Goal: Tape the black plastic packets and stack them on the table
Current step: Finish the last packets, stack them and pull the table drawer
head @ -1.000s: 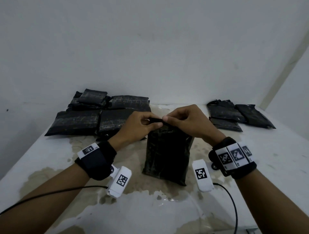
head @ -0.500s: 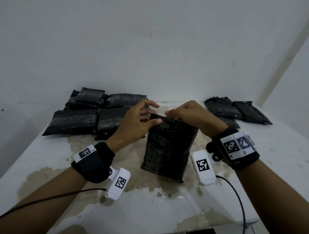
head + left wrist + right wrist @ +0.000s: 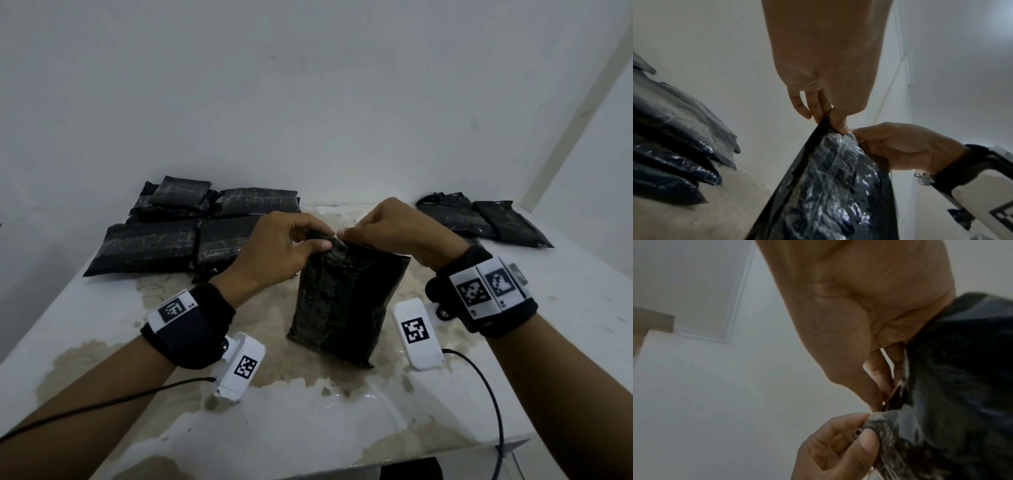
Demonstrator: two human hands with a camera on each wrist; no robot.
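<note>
Black crinkled plastic packet [image 3: 344, 301] stood upright near the middle of the stained white bench [image 3: 342, 428], its lower edge on the surface and its top edge gathered between both hands. Left hand [image 3: 279, 246] pinched the top's left corner between thumb and curled fingers; right hand [image 3: 397, 229] pinched the edge just beside it, fingertips almost touching the left's. Clear tape ran down the packet's front — plain in the left wrist view. Behind the left hand lay a pile of flat black taped packets [image 3: 191, 226], partly overlapped, the hand hiding its near corner. Well apart, at the far right, lay a smaller group of black packets [image 3: 479, 216] — what they held could not be told.
</note>
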